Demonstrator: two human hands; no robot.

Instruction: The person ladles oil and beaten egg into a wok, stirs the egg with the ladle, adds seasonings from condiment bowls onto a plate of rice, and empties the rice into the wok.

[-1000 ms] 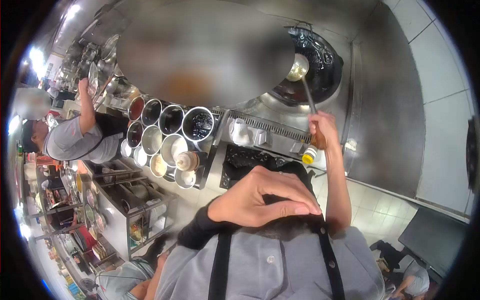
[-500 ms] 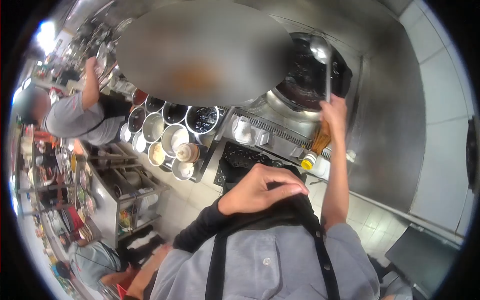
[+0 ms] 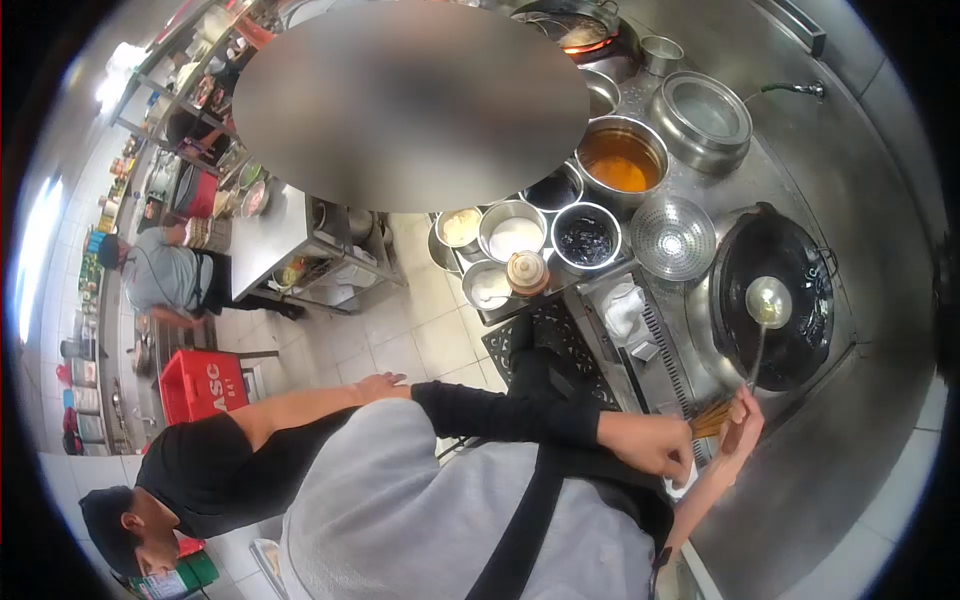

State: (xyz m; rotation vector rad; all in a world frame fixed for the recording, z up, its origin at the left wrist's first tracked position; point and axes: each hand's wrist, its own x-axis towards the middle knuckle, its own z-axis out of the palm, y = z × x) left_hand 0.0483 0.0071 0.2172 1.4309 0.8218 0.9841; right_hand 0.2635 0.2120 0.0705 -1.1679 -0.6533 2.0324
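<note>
My right hand (image 3: 740,424) is closed round the handle of a metal ladle (image 3: 768,302), whose bowl hangs over a black wok (image 3: 820,345). Beside that hand lies a bamboo brush (image 3: 709,420), partly hidden by it. My left hand (image 3: 650,446) is held low in front of my body with its fingers curled, and whatever may be inside them is hidden. A perforated strainer (image 3: 673,237) rests left of the wok, near a pot of orange liquid (image 3: 621,161).
Several metal pots, one with dark sauce (image 3: 587,236), stand by a lidded bottle (image 3: 526,271). A lidded pot (image 3: 706,108) and a lit burner (image 3: 590,46) are farther back. A person in black (image 3: 210,470) stretches an arm close behind me. Another person (image 3: 165,270) stands farther left.
The view has turned left, bringing in the strainer, orange liquid and nearby person. My left fingers look more curled. The ladle stays in my right hand over the wok.
</note>
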